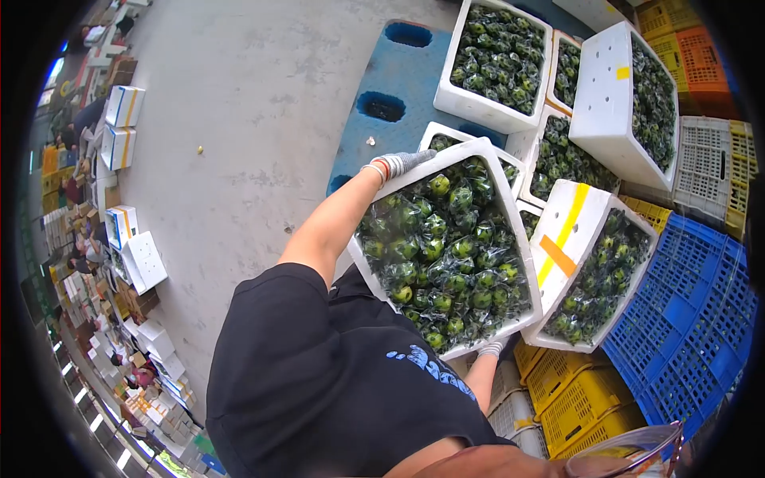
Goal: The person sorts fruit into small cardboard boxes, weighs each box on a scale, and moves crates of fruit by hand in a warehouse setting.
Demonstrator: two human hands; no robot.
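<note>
A white foam box point(521, 309) of round green fruits point(434, 247), wrapped in clear plastic, is tilted in front of my torso. My left hand point(408, 163), in a striped grey-white glove, grips its upper edge. At the lower edge is my right hand point(492, 349), also gloved and gripping the box; most of its fingers are hidden underneath. Just right of it, a second foam box point(562, 239) with yellow and orange tape leans on its side, full of similar wrapped fruits.
More filled foam boxes point(488, 111) stand on a blue pallet point(390, 76) ahead, one tilted box point(610, 103) resting on others. Blue crates point(677, 311) and yellow crates point(570, 398) are stacked at the right. Across the grey floor point(239, 119), white boxes point(142, 259) and people line the left.
</note>
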